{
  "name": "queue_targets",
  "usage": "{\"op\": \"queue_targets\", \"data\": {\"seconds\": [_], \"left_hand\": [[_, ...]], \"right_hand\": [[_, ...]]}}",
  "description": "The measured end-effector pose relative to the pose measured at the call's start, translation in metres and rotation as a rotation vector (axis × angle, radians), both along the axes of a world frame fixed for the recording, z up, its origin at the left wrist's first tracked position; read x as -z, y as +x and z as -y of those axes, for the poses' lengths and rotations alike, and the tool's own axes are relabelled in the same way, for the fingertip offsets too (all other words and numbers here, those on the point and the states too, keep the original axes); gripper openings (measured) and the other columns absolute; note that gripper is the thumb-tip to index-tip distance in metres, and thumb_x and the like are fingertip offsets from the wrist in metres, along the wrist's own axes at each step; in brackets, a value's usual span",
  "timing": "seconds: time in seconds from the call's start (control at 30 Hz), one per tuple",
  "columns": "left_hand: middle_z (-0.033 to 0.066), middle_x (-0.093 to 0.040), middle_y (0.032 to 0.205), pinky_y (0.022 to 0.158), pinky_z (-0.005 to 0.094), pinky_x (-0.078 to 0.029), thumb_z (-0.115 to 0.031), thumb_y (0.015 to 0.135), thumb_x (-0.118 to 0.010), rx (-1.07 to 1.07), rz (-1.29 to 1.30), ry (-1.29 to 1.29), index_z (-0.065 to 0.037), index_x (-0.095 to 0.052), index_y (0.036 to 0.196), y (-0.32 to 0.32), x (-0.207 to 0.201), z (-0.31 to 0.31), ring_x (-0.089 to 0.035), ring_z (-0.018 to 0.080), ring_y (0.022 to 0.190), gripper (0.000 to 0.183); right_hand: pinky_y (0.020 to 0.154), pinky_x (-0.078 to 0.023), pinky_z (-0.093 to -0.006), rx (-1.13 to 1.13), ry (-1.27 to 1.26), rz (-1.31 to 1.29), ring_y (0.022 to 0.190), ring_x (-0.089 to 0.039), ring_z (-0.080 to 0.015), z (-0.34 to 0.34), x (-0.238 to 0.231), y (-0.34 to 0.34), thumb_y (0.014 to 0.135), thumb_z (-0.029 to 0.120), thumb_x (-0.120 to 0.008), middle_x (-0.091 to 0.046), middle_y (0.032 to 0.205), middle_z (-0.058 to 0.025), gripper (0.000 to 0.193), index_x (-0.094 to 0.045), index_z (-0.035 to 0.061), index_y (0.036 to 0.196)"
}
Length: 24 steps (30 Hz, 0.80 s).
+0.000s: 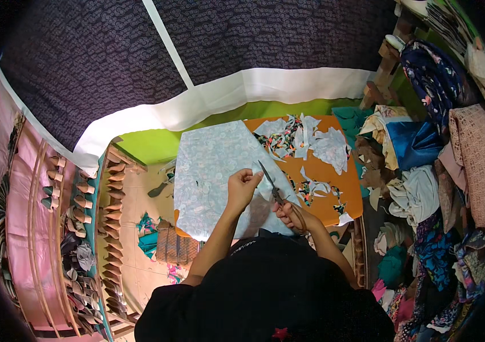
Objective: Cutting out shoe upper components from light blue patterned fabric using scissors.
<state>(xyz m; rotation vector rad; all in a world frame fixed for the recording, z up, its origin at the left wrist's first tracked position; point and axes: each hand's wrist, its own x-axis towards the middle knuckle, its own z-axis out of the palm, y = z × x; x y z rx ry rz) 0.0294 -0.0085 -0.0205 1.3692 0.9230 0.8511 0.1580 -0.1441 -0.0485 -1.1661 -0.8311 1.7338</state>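
A pale grey-white fabric [208, 171] with a faint print covers the left and middle of an orange-topped table [333, 214]. Above this cloth, my left hand [243, 188] is closed in a pinch. Something whitish shows by its fingertips, too small to make out against the cloth. My right hand [289, 216] grips a pair of scissors [276, 192] by brown handles. Their dark blades point up and left, ending just right of my left fingertips. Cut fabric scraps [296, 137], some white and some dark floral, lie across the table's right side.
Heaps of folded and crumpled fabric [416, 194] crowd the right side. Racks of shoe lasts [115, 228] stand on the left. A brown woven bag [177, 245] and teal scraps [146, 236] lie on the floor. Dark patterned cloth [276, 40] with a white border hangs beyond the table.
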Motion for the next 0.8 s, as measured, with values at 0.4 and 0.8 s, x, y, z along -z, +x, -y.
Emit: {"op": "queue_targets", "data": {"seconds": [0.4,0.8], "left_hand": [[-0.0026,-0.047,0.053,0.042,0.0178,-0.029,-0.017,0.075,-0.062,-0.028,0.012,0.012,-0.002,-0.05,0.06,-0.002,-0.001,0.0,-0.039,0.002,0.047,0.024],[-0.0031,-0.045,0.05,0.038,0.0177,-0.028,-0.018,0.074,-0.062,-0.031,-0.002,0.014,-0.004,-0.048,0.058,-0.011,-0.009,-0.002,-0.037,0.0017,0.043,0.026]], "right_hand": [[0.034,-0.023,-0.0168,0.123,-0.124,-0.173,0.042,-0.031,-0.0027,-0.01,-0.008,-0.009,0.076,0.053,-0.045,-0.036,0.058,0.0064,0.043,-0.044,0.0105,0.084],[0.036,-0.021,-0.0164,0.088,-0.061,-0.104,0.043,-0.029,-0.0028,-0.015,-0.009,-0.014,0.07,0.06,-0.044,-0.035,0.059,0.0063,0.051,-0.041,0.0108,0.083]]}}
